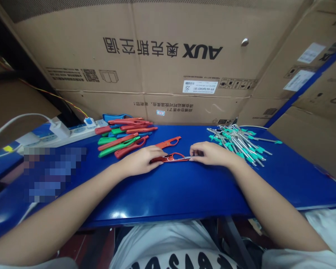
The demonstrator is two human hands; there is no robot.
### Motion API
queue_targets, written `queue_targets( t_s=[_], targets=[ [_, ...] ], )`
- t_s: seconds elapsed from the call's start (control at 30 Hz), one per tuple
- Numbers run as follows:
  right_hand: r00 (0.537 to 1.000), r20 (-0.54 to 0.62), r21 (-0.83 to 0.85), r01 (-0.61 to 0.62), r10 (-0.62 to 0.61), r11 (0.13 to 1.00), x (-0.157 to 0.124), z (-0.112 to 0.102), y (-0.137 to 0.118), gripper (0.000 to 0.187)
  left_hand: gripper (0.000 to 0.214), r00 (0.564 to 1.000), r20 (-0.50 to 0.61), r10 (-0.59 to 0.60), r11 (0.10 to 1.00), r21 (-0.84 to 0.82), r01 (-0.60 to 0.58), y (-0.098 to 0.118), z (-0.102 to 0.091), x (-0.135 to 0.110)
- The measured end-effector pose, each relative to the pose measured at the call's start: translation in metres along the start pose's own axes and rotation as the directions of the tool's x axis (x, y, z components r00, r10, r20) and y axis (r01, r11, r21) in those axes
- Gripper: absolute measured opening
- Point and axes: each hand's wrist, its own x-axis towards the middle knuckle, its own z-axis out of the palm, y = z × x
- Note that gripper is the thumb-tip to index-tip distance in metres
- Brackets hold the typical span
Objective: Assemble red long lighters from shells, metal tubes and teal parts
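Seeing an orange-red shell (173, 160) around the middle of the blue tabletop (168, 194), long and slim, lying roughly 9-to-3 o'clock. Can't tell if resting on the surface or lifted just clear. Looks like plastic, with an oval finger loop bulging out toward 12, narrowing to a thin tip toward 3. Shows an open inside, with a thin pale strand across it and a small dark bit next to the left fingertips; too small to read further. Can't see the 9 o'clock end, covered by the left hand (141, 160). Gripping there with that hand, fingers bent over the far side, thumb along the near edge, mostly closed. Pinching a short length of silver metal rod (187, 158) at the 3 o'clock tip with the right hand (208, 154), thumb against curled forefinger, other fingers folded in. Can't tell how deep in the shell. Just beyond, at 12, see a second orange-red piece (168, 142) with a similar loop, partly behind the left hand. Farther out at 10, see a heap of red, green and blue shells (123, 139); toward 3, slightly high, a pile of silver rods with green fittings (240, 144).
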Motion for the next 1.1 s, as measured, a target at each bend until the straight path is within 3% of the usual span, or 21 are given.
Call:
queue_targets(
  t_s=[0.43,0.63,1.1],
  targets=[
    [0.997,-0.065,0.152,0.056,-0.046,0.987,-0.004,-0.006,0.005,0.020,0.035,0.999,-0.014,0.043,0.999,0.014,-0.043,0.001,0.002,-0.001],
    [0.999,0.034,0.071,0.008,-0.010,0.997,-0.003,-0.003,0.009,0.013,0.035,0.997,-0.016,0.074,0.997,0.006,-0.074,0.001,0.003,0.000],
    [1.000,0.013,-0.172,0.019,-0.017,0.985,0.001,-0.004,-0.001,0.009,0.035,0.996,-0.036,0.076,0.997,-0.028,-0.077,0.003,0.005,0.002]
  ],
)
